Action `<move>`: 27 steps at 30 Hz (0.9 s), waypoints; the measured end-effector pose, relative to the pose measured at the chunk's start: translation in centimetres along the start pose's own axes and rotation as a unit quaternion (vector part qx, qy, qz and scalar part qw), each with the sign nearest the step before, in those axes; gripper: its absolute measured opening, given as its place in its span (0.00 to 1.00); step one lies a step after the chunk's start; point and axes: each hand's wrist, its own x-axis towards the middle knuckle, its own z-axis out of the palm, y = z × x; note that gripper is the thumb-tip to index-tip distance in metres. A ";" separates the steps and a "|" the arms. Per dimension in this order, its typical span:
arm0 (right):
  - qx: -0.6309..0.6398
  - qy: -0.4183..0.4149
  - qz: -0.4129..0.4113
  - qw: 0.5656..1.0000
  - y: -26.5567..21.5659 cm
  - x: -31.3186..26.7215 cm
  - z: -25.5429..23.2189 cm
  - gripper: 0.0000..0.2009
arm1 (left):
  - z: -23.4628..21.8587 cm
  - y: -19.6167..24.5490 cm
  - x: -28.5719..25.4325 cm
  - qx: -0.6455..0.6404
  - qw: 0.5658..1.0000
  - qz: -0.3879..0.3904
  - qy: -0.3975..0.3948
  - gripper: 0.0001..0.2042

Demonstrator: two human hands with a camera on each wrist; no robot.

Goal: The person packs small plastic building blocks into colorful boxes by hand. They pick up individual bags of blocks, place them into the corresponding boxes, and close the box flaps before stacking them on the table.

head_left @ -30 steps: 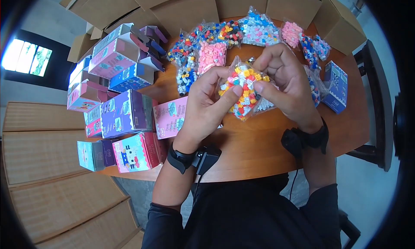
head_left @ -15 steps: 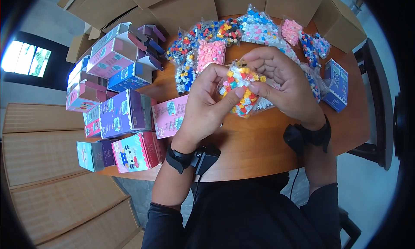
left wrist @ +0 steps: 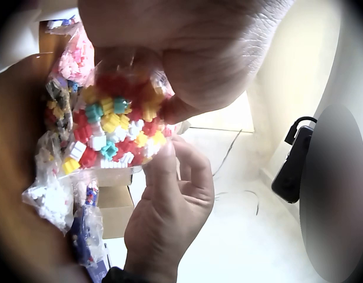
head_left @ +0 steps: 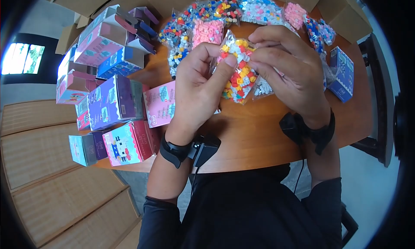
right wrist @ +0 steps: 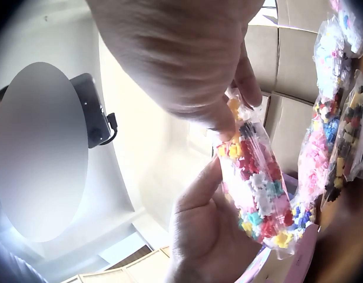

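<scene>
A clear plastic bag of small building blocks (head_left: 242,78) in yellow, red, white and teal is held up over the table between both hands. My left hand (head_left: 194,86) grips its left side, with the thumb lying across the front. At the upper right edge, my right hand (head_left: 294,69) pinches the plastic between thumb and fingers. The left wrist view shows the bag's block-filled face (left wrist: 113,132) close up, with the right fingertips at its edge. In the right wrist view the bag (right wrist: 258,183) appears side-on, the left hand (right wrist: 211,236) behind its lower part.
More block bags lie along the back, among them a pink one (head_left: 207,32) and a blue-and-white one (head_left: 261,9). Printed cartons (head_left: 110,104) crowd the left side of the wooden table (head_left: 246,141). A blue box (head_left: 341,73) stands right; brown cardboard boxes (head_left: 177,4) line the back.
The bag has turned so more of its front shows. My right fingers have come down from above it onto its upper right edge. The head view has shifted slightly.
</scene>
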 end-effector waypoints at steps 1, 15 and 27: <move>-0.011 0.002 -0.008 1.000 0.0 0.0 0.0 0.08 | -0.1 0.1 0.0 0.013 1.000 -0.005 -0.001 0.06; 0.381 -0.062 0.277 0.880 -0.1 0.1 -0.4 0.18 | 0.8 -0.1 -0.2 -0.054 0.998 -0.007 -0.010 0.08; 0.356 0.031 0.218 0.908 0.8 -0.2 0.8 0.10 | 0.8 -0.1 0.1 -0.011 0.996 0.079 0.026 0.09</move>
